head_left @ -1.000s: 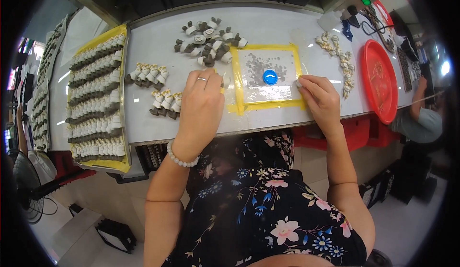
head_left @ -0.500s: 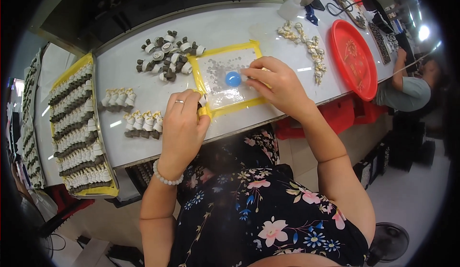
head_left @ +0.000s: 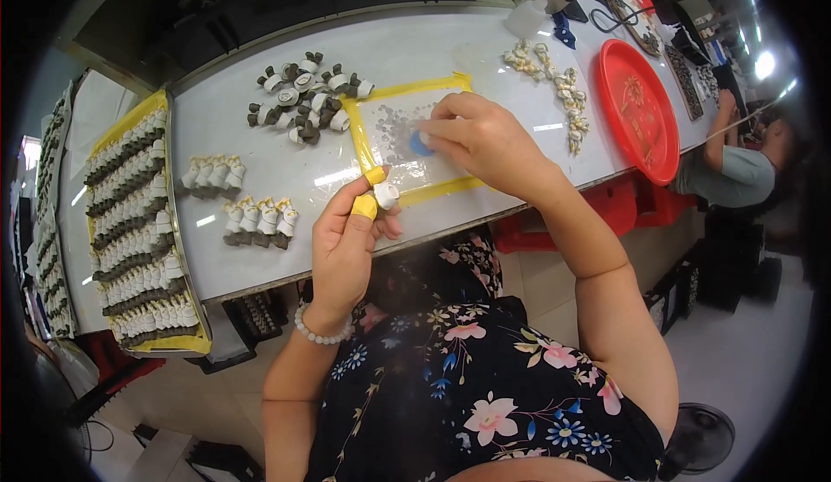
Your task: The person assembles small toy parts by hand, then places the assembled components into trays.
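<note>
Many small white and dark parts lie in rows on a long yellow tray [head_left: 130,222] at my far left. Next to it, two short rows of the same parts [head_left: 234,201] stand on the pale surface [head_left: 260,118]. A loose pile of parts [head_left: 303,101] lies a bit farther back.

My left hand [head_left: 346,240] is up near the front edge of the surface. It has yellow caps on the thumb and first finger. Those two fingers pinch one little white part [head_left: 386,195], and the other fingers are curled in. The part looks light and hard, like plastic. I think it could slip out, so I hold it by its sides with the soft caps.

Right of that is a clear mat with a yellow tape border [head_left: 407,140]. My right hand [head_left: 485,144] rests over it. Its fingertips press together on a small blue round cap [head_left: 421,143], which sits on the mat. The cap looks smooth and tiny, so a fingertip grip at its rim seems best.

Farther right lies a line of pale bits [head_left: 554,93], then a round red tray [head_left: 640,110]. Another person [head_left: 736,170] sits at the far right end.
</note>
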A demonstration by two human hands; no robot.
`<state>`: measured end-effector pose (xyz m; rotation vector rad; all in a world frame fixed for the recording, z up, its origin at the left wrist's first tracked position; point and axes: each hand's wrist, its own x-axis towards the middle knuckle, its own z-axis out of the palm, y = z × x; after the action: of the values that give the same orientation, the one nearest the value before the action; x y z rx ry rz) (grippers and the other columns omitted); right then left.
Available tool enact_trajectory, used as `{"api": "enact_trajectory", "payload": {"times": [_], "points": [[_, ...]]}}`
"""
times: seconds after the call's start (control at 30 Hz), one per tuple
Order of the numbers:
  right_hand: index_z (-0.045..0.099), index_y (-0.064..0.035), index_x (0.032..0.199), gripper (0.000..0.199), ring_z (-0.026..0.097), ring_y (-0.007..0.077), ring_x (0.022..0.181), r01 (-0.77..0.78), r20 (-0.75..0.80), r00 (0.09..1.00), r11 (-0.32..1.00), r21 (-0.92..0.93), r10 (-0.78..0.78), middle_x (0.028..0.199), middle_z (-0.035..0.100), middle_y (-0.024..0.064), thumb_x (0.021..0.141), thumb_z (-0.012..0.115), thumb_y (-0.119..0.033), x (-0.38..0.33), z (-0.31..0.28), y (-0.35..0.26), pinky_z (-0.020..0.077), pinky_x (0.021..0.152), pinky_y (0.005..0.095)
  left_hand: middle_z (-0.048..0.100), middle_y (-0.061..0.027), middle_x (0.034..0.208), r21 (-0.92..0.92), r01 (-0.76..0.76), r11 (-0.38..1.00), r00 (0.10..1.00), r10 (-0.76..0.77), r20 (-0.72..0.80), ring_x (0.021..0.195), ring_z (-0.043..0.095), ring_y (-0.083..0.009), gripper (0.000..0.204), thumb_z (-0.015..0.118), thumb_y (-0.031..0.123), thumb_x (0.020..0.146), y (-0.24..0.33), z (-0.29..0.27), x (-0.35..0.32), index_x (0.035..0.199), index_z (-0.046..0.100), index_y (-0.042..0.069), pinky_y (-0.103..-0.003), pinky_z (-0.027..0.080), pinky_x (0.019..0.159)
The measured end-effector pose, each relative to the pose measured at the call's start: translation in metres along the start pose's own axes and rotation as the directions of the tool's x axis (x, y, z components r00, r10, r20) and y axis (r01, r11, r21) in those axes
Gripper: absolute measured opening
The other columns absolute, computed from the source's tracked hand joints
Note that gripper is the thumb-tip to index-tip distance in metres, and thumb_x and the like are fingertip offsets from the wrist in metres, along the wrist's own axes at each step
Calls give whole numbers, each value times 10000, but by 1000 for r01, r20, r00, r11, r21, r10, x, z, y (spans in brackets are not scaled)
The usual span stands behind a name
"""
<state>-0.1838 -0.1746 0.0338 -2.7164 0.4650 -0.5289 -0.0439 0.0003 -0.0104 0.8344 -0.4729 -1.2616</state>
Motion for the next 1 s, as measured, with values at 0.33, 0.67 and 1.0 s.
{"api": "enact_trajectory", "payload": {"times": [0.33, 0.67, 1.0], "points": [[682, -26, 1009, 231, 614, 188, 835, -234, -16, 947, 721, 652, 322, 914, 639, 95, 779, 681, -44, -19, 3, -25, 485, 738, 270, 621, -151, 981, -24, 6, 1000, 998, -7, -63, 773, 598, -169, 315, 524, 94, 936, -5, 1, 2, 1228, 488, -17, -271, 506, 718], [691, -10, 999, 250, 596, 166, 808, -167, 5, 976, 736, 656, 217, 896, 637, 82, 750, 695, 1, -18, 7, -41, 462, 705, 253, 641, -137, 991, -54, -28, 998, 998, 25, -57, 774, 641, -175, 241, 603, 34, 880, -8, -1, 1, 1097, 540, -49, -277, 528, 715], [688, -2, 1006, 275, 609, 176, 804, -209, 126, 978, 771, 602, 167, 917, 648, 96, 732, 705, 6, -21, 7, -35, 475, 708, 254, 654, -119, 927, 242, -77, 967, 991, 101, -87, 815, 636, -184, 209, 647, 3, 830, -3, 10, -4, 1018, 576, -49, -272, 521, 706]]}}
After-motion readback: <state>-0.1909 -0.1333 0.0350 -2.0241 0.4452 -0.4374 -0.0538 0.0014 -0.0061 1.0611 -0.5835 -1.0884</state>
